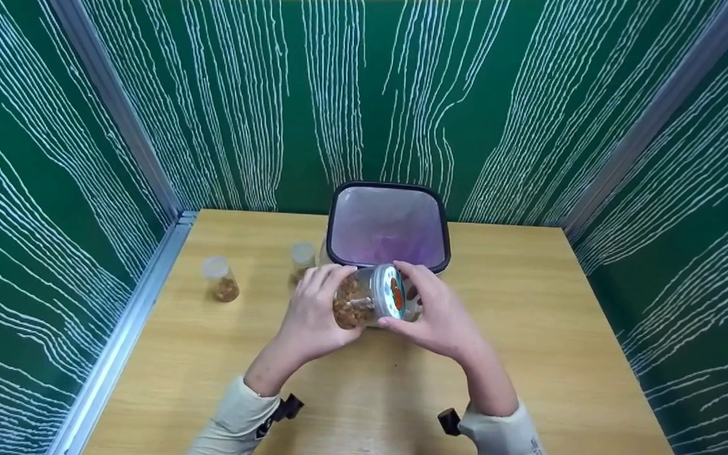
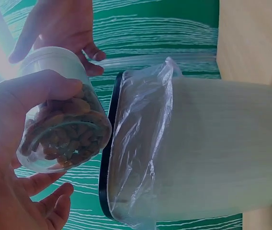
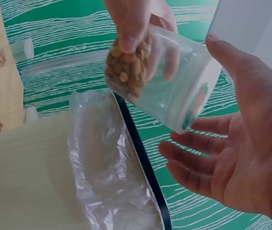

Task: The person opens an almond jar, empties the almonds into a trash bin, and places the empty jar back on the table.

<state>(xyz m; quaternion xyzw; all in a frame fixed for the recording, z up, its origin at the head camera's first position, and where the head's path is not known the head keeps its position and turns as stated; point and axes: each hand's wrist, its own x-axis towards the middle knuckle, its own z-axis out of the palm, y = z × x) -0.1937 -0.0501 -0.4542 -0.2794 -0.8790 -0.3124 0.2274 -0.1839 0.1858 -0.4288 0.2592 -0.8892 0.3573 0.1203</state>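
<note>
A clear jar (image 1: pixel 352 302) partly filled with brown nut-like pieces is held up on its side, close over the near edge of the bin. My left hand (image 1: pixel 316 309) grips it round the base end, thumb pressed on the wall in the left wrist view. The jar's lid (image 1: pixel 392 292), with a colourful label, faces right. Around that lid my right hand (image 1: pixel 436 309) is spread, thumb on one side and fingers on the other. In the right wrist view its fingers (image 3: pixel 193 177) are parted and the fingertips come right at the lid's edge.
The bin (image 2: pixel 222 148) has a black rim (image 1: pixel 389 184) and a clear plastic bag liner (image 3: pixel 102 158) folded over it. Two small lidded containers with brown pieces stand left of it: one container (image 1: pixel 220 278) farther left, another container (image 1: pixel 303 254) beside the bin. Green walls enclose the wooden table (image 1: pixel 522 354).
</note>
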